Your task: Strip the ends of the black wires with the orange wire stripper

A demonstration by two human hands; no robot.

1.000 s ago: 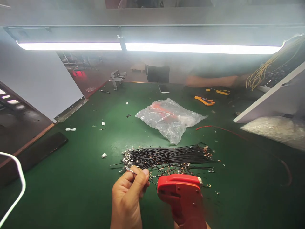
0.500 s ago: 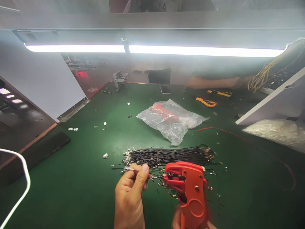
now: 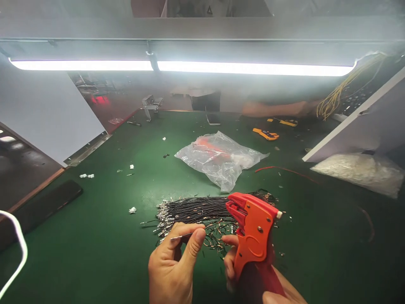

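Note:
Between thumb and forefinger my left hand [image 3: 174,261] pinches a short dark wire [image 3: 185,236] with a silvery terminal at its left end. My right hand [image 3: 232,257] is wrapped round the handle of a red and orange wire stripper [image 3: 255,228], whose jaws point left. The jaws stand a little above and to the right of my left fingertips, and no wire shows in them. Just beyond both hands lies a thick bundle of black wires [image 3: 196,207], with silvery terminals at its left and bare copper ends at its right. Short wire scraps [image 3: 215,240] lie between the hands.
Behind the bundle is a clear plastic bag [image 3: 218,158] with something orange inside. Yellow-handled tools [image 3: 265,134] and a phone [image 3: 213,119] lie farther back. A filled bag [image 3: 360,171] sits at right, a white cable [image 3: 20,240] at left. Another person's arm [image 3: 275,108] rests at the far edge.
The wire stripper has risen and tilted, and its handle and my right fingers now show more. My left hand has turned slightly, still pinching the wire. The whole view has shifted a little.

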